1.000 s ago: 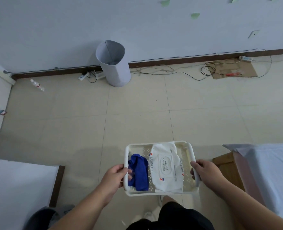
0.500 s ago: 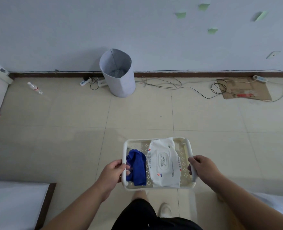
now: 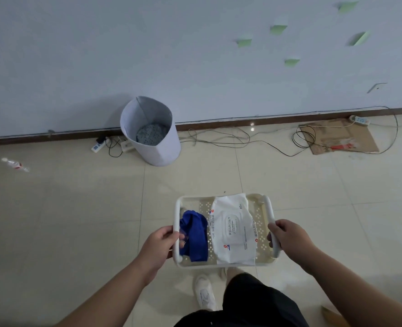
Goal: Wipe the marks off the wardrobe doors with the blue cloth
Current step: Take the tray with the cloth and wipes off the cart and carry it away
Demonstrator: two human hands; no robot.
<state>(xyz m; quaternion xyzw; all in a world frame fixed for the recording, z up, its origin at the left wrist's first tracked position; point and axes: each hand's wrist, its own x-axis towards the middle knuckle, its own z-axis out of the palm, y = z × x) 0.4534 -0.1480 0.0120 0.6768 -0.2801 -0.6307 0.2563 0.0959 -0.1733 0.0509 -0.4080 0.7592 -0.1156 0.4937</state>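
I carry a white perforated basket [image 3: 262,210] in front of me at waist height. My left hand [image 3: 161,245] grips its left handle and my right hand [image 3: 286,234] grips its right handle. The crumpled blue cloth [image 3: 195,234] lies in the basket's left part. A white pack of wet wipes [image 3: 234,230] fills the basket's middle and right. No wardrobe doors are in view.
A white bin [image 3: 151,131] stands against the wall ahead. Power strips and loose cables [image 3: 219,138] run along the skirting. A flat piece of cardboard [image 3: 341,138] lies at the right. A plastic bottle [image 3: 14,164] lies on the tiles at left.
My view has turned to the right and moved forward: the beds at both sides have left the frame, and the bin and wall are nearer. Both hands keep holding the basket.
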